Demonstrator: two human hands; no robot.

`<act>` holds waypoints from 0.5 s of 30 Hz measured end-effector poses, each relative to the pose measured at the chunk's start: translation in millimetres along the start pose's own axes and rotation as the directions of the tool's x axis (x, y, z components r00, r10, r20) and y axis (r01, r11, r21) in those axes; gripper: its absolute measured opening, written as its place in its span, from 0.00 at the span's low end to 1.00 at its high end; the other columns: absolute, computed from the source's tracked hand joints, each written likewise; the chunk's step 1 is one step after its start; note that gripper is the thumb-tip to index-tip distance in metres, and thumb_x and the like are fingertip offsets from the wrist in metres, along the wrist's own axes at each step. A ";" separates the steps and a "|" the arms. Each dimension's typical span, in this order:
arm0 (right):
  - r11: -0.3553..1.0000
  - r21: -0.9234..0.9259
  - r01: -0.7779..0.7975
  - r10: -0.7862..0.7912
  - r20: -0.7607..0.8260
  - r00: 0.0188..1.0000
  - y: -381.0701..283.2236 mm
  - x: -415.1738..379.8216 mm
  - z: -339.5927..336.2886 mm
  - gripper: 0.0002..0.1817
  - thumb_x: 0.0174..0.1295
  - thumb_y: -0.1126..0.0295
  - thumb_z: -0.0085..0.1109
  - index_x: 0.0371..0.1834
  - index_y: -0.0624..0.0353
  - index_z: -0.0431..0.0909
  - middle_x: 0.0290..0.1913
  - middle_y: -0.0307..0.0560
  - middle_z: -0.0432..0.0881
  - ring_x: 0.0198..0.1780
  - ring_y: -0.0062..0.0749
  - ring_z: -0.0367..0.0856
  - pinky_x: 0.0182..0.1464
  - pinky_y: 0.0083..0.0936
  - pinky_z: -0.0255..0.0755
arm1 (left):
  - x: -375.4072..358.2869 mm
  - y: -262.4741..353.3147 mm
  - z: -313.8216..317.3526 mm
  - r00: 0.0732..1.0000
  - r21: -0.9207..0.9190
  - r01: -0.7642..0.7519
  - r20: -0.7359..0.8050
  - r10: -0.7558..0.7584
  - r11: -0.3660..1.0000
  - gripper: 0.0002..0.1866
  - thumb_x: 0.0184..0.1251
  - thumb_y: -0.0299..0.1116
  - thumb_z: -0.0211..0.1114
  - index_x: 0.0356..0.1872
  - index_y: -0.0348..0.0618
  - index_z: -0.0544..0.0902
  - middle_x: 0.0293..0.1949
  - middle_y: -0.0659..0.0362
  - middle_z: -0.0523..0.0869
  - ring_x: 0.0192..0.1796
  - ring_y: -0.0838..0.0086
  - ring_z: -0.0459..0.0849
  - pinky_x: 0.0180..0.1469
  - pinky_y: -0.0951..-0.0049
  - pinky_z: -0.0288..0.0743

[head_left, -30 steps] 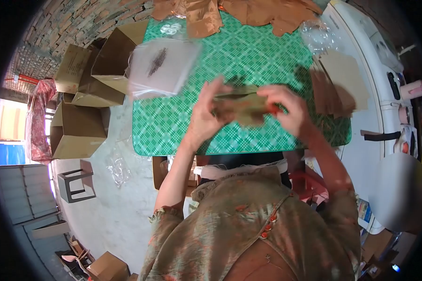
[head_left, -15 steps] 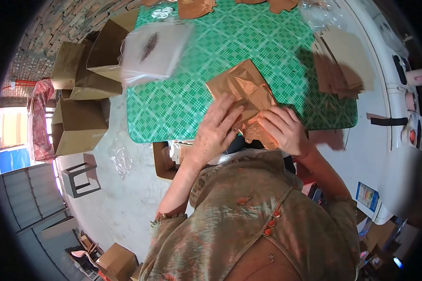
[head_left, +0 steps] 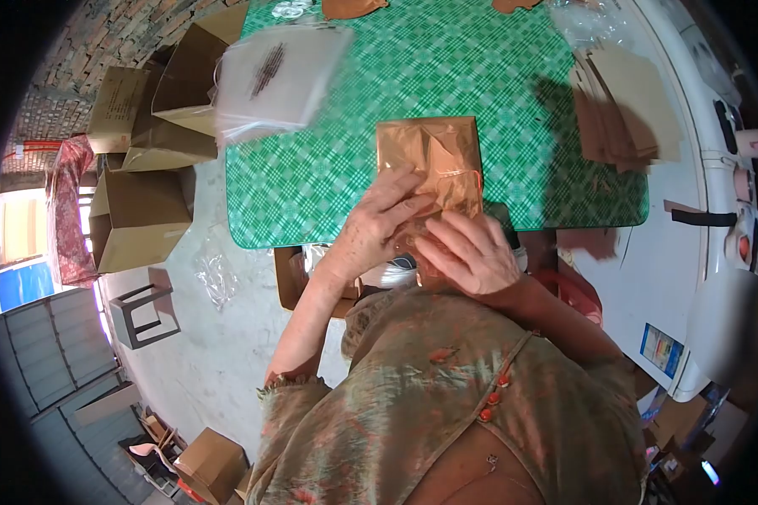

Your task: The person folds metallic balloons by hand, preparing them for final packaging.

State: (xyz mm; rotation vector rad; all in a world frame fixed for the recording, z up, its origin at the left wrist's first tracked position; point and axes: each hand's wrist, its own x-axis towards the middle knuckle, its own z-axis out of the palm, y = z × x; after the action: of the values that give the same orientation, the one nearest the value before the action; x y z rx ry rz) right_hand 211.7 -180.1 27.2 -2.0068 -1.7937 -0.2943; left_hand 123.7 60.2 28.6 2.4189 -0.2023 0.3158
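A flat brown packet (head_left: 438, 143) with shiny, creased clear plastic over it lies at the near edge of the green checked table, its lower end overhanging toward my body. My left hand (head_left: 381, 220) rests on its left side, fingers stretched out over the plastic. Across the lower right part lie the spread fingers of my right hand (head_left: 472, 252). Both thumbs are mostly hidden. A thin orange-red line shows near the packet's right edge.
A stack of clear plastic bags (head_left: 282, 80) lies at the table's left, brown paper sheets (head_left: 619, 105) at the right. Open cardboard boxes (head_left: 147, 206) stand left of the green tablecloth (head_left: 295, 198). A small grey stool (head_left: 146, 311) is on the floor.
The packet has turned from a slant to nearly square with the table. My right hand has shifted down and left, its fingers now spread across the plastic.
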 end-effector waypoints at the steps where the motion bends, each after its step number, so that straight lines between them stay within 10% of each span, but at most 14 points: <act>1: 0.999 0.034 -0.017 0.015 0.041 0.999 4.3 -1.9 -5.6 0.30 0.72 0.65 0.61 0.79 0.47 0.74 0.76 0.47 0.75 0.80 0.42 0.69 0.72 0.50 0.68 | 0.0 -1.1 0.7 1.000 0.010 -0.009 0.006 0.009 1.000 0.32 0.53 0.19 0.76 0.64 0.45 0.88 0.73 0.49 0.81 0.80 0.50 0.73 0.84 0.46 0.65; 5: 0.989 0.067 -0.134 0.123 0.144 0.982 29.7 -6.4 -15.1 0.41 0.62 0.65 0.72 0.81 0.50 0.71 0.81 0.47 0.71 0.84 0.43 0.66 0.82 0.53 0.59 | 1.8 1.9 0.6 1.000 0.027 -0.009 0.028 0.008 1.000 0.29 0.57 0.16 0.73 0.63 0.46 0.90 0.73 0.51 0.83 0.80 0.54 0.74 0.86 0.47 0.63; 15: 0.997 -0.036 -0.062 0.065 0.075 0.995 46.3 -10.5 5.3 0.26 0.69 0.71 0.61 0.71 0.59 0.81 0.74 0.50 0.79 0.80 0.44 0.72 0.83 0.48 0.61 | -0.7 4.1 2.1 0.998 0.036 -0.007 -0.066 0.010 0.999 0.31 0.55 0.14 0.71 0.65 0.43 0.89 0.72 0.51 0.83 0.78 0.51 0.76 0.82 0.47 0.69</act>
State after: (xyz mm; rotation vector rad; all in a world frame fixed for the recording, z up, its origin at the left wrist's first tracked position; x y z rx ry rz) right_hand 255.0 -190.3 9.9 -2.1202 -1.7770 -0.2326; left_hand 122.4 55.8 29.4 2.4397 -0.1790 0.4056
